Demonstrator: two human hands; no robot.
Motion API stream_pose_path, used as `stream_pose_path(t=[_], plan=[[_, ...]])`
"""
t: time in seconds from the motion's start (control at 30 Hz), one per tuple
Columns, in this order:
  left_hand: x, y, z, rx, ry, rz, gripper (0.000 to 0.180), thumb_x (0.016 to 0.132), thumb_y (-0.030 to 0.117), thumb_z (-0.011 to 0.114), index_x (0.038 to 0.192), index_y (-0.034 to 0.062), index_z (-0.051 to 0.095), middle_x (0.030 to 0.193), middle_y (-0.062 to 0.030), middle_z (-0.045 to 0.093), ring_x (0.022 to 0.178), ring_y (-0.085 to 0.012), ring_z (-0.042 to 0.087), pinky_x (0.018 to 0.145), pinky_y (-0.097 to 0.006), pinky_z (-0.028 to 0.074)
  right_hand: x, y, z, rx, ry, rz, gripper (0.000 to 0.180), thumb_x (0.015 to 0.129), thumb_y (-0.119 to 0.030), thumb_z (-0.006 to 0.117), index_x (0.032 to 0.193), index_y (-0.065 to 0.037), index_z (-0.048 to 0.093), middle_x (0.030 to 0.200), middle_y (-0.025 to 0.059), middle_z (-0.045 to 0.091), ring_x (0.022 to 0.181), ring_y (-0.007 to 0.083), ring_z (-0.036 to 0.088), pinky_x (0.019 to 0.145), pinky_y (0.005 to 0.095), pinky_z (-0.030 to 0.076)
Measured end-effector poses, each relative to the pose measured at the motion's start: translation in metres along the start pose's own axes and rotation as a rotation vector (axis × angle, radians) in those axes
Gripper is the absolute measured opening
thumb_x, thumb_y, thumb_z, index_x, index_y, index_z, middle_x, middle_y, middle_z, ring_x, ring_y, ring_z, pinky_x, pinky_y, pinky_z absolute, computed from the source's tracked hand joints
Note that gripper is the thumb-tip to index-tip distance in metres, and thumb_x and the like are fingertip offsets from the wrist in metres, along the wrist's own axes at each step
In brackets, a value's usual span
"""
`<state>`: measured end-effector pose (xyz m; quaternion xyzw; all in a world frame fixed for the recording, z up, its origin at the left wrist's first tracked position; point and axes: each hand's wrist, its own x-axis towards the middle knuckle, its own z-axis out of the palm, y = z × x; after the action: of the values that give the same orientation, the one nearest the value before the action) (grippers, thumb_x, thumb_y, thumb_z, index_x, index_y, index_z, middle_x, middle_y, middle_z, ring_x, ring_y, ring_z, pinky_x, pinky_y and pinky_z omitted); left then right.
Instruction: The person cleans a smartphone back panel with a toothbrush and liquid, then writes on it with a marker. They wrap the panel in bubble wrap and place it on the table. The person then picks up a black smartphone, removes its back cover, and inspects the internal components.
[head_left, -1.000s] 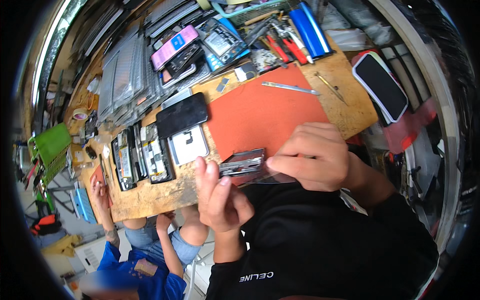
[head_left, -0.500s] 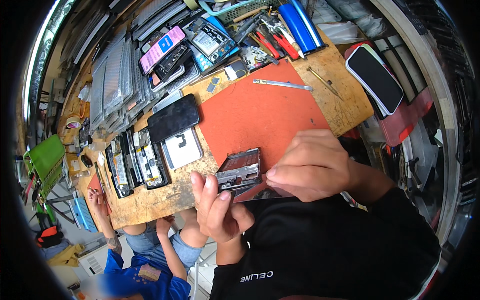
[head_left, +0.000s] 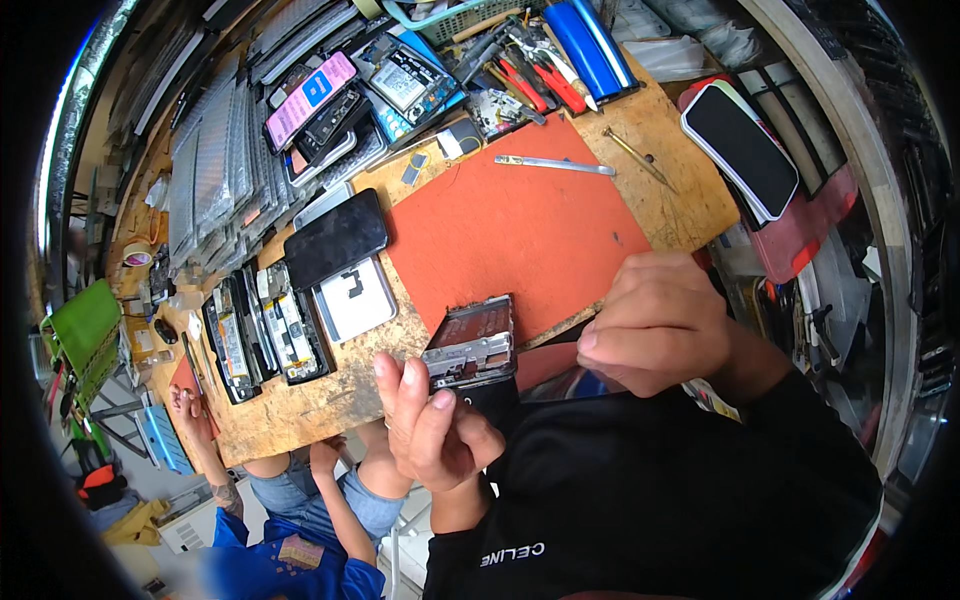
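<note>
My left hand [head_left: 436, 425] grips the lower end of a dark, opened phone frame [head_left: 472, 345] tilted above the near edge of the orange mat [head_left: 530, 235]. Metal plates and small parts show inside the frame. To its right, and apart from it, my right hand [head_left: 660, 325] is closed with thumb and fingers pressed together; whatever it may hold is hidden. A flat metal blade [head_left: 555, 165] lies at the far side of the mat. Right of the mat lies a thin brass-coloured screwdriver [head_left: 640, 158].
Left of the mat are a black phone [head_left: 337, 238], a white phone back [head_left: 357, 300] and opened phones [head_left: 295, 325]. Pliers [head_left: 545, 80] and a blue roll [head_left: 590, 50] stand farther back. A co-worker's hand [head_left: 192, 408] rests at the table's left edge.
My right hand has moved right, away from the phone frame. My left hand keeps hold of the frame, almost in place. The whole view has shifted slightly.
</note>
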<state>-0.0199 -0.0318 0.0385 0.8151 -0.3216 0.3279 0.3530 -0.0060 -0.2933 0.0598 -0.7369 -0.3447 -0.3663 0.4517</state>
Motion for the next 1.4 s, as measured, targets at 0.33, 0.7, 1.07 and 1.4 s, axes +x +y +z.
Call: stream_pose_path(t=[0.33,0.7,1.07,1.4], plan=[[0.002,-0.001,0.000,-0.017,0.001,-0.020,0.038,0.094,-0.002,0.044,0.131,-0.0042,0.053,0.145,-0.0358,0.058,0.144,-0.0601,0.047,0.123,-0.068,0.032,0.000,-0.003,-0.001,0.034,0.040,0.019,0.030,0.081,-0.001,0.086,0.107,-0.001,0.071,0.080,0.0048,0.068,0.058,0.0170,0.062,0.050,0.0296,0.046],[0.006,-0.005,-0.002,0.009,-0.019,-0.040,0.039,0.092,0.004,0.053,0.131,0.0009,0.053,0.144,-0.0347,0.059,0.143,-0.0621,0.046,0.121,-0.070,0.034,0.002,-0.004,0.001,0.061,0.061,0.014,0.029,0.080,-0.003,0.086,0.106,0.000,0.073,0.081,0.0058,0.067,0.058,0.0179,0.062,0.051,0.0302,0.048],[0.007,-0.002,-0.001,0.021,0.004,-0.080,0.036,0.092,0.007,0.053,0.128,0.0036,0.053,0.141,-0.0322,0.062,0.141,-0.0618,0.049,0.120,-0.070,0.037,0.009,0.002,0.003,0.050,-0.030,-0.052,0.021,0.085,-0.008,0.079,0.105,-0.002,0.073,0.087,0.0042,0.067,0.063,0.0166,0.063,0.052,0.0295,0.048],[0.011,-0.001,0.000,0.015,0.016,-0.074,0.036,0.092,0.007,0.055,0.127,0.0033,0.054,0.139,-0.0299,0.063,0.139,-0.0600,0.052,0.119,-0.069,0.039,0.006,0.014,0.022,-0.101,-0.245,0.043,0.021,0.080,-0.010,0.080,0.098,-0.002,0.073,0.080,0.0043,0.063,0.064,0.0191,0.063,0.052,0.0326,0.045]])
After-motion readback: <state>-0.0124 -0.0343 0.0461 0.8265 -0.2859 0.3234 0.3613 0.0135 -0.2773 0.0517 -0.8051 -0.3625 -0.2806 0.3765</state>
